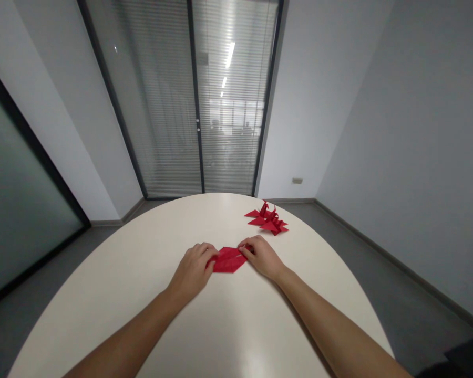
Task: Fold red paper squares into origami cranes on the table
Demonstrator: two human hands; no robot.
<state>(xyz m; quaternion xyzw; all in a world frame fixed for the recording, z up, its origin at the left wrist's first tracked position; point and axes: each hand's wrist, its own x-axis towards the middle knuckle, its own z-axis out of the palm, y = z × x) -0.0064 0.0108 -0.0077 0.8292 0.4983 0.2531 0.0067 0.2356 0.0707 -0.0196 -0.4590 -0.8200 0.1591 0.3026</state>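
- Head view: the round pale surface [142,262] spreads beneath and around both hands.
- The left hand [199,262], fingers curled in toward the thumb, pinches one end of the red paper [227,260].
- The right hand [262,256] pinches the opposite end, fingertips close to the thumb.
- Red folded birds [274,226] cluster just beyond the right hand.
- The red paper, creased, lies between the hands.
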